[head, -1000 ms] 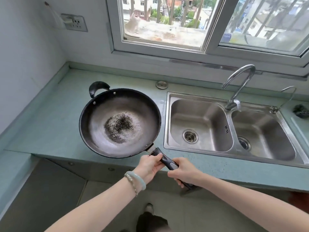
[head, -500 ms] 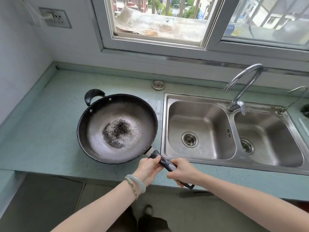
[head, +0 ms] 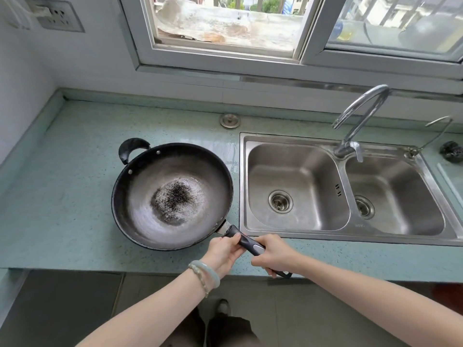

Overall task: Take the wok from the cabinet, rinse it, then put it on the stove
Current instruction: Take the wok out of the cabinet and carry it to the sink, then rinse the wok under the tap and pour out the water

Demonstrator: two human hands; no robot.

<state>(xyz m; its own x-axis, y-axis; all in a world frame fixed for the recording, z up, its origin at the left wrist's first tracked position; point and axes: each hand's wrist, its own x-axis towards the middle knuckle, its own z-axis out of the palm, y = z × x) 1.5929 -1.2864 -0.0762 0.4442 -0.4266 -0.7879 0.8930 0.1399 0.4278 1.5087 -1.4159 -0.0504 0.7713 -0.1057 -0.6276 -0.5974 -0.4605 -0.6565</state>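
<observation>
A dark wok with a worn, speckled bottom rests on the pale green counter, left of the sink. Its small loop handle points to the back left. Its long black handle sticks out over the counter's front edge. My left hand grips that handle close to the wok. My right hand grips it further out, near the end. The double steel sink lies to the right, with a curved tap behind it. No stove is in view.
A round metal cap sits in the counter behind the wok. A dark scrubber lies at the far right by a thin second tap. The window sill runs along the back wall. A wall socket is top left.
The wok has settled a little lower and nearer the front of the counter as my view tilts down. Both hands keep the same grip on the handle.
</observation>
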